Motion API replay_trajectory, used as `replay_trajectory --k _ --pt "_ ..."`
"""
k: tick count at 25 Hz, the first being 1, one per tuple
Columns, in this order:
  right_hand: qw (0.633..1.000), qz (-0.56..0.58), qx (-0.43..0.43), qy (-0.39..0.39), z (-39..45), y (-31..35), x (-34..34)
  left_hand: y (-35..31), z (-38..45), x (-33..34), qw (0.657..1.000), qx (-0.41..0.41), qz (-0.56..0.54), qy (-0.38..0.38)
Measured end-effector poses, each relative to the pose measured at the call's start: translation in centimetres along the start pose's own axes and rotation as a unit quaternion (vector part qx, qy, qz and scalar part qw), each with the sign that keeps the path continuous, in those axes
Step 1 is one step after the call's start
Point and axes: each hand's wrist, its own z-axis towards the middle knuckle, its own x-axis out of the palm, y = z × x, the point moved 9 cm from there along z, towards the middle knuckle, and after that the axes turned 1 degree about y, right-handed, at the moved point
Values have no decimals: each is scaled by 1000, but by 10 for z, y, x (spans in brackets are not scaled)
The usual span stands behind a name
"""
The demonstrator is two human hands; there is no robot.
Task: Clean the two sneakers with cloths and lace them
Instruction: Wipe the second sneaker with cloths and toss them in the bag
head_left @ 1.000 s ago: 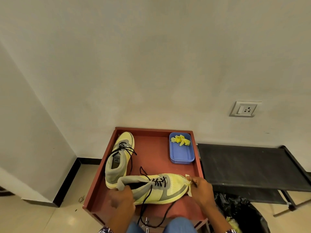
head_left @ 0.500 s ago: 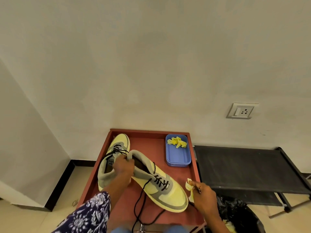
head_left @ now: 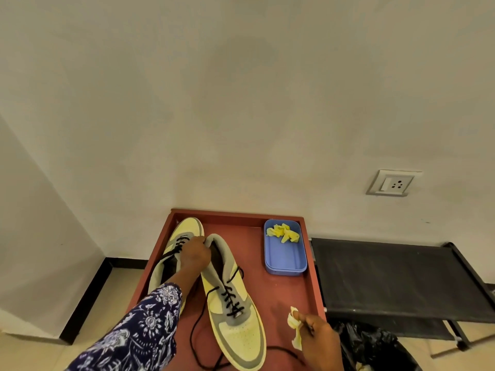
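Now the near sneaker (head_left: 235, 311) is lying lengthwise on the red tray (head_left: 292, 293), toe pointing toward the person and heel away, where a second ago it was lying crosswise along the tray's near edge. The left hand (head_left: 195, 254) is gripping its grey heel collar, fingers curled over the rim, having swung it round. Its black lace (head_left: 198, 336) is trailing loose off the near edge, threaded only through the lower eyelets, so lacing is probably still to be finished. The right hand (head_left: 318, 341), which was touching the toe before, is now holding off just beside the shoe, pinching a pale crumpled cloth (head_left: 294, 328) between thumb and fingers. That suggests one side is being presented for fresh wiping. The second sneaker (head_left: 176, 250) is lying just left of the first, toe toward the wall, partly hidden behind the left arm, its lace looking threaded. At the tray's far right corner a blue plastic box (head_left: 285, 259) is sitting open, holding a few crumpled yellow cloths (head_left: 282, 232) at its far end. Beyond the tray's right side, a black rack (head_left: 388, 274) is standing against the wall.
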Motion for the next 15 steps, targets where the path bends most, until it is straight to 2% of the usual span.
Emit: replay_trajectory --k 5,8,10,13,15 --pt "1000 -4 -21 12 -5 9 8 10 -3 21 999 29 -24 37" --pt "999 1 -28 38 -8 9 21 14 -30 40 986 45 -125 99" --pt "997 -23 -31 70 -13 13 33 15 -53 54 978 65 -160 114" --pt "989 -73 -67 113 -21 22 56 24 -80 77 987 72 -120 83" --pt "976 -130 -103 138 -30 27 74 32 -101 86 986 43 -152 52"
